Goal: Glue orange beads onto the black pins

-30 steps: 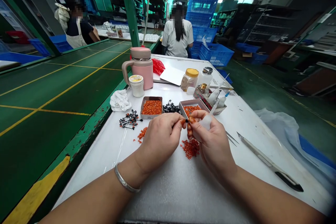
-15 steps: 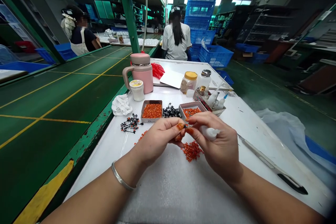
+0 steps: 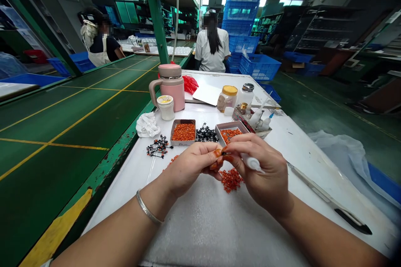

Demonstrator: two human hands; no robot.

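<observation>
My left hand (image 3: 196,163) is closed in a pinch on a small black part (image 3: 223,153), mostly hidden by the fingertips. My right hand (image 3: 265,171) meets it there, thumb and forefinger at the same part. Tucked in the right hand is a small white squeeze bottle (image 3: 252,162), its nozzle pointing to the lower right. Below the hands lies a heap of tiny orange pieces (image 3: 231,180). Beyond them stand a tray of orange pieces (image 3: 183,132), a pile of black parts (image 3: 206,133) and a second tray (image 3: 221,127). Black parts with orange bits (image 3: 158,148) lie at the left.
A pink mug (image 3: 173,91), a white jar (image 3: 166,110) and a crumpled white cloth (image 3: 147,125) stand left. Yellow-lidded jar (image 3: 227,98) and a box of bottles (image 3: 266,132) are at the back right. Tweezers (image 3: 328,198) lie right. A green conveyor (image 3: 78,121) runs alongside; two people sit beyond.
The view has shifted slightly, so everything sits a little farther right. The squeeze bottle's nozzle tips lower in my right hand. Both hands stay together at the black part.
</observation>
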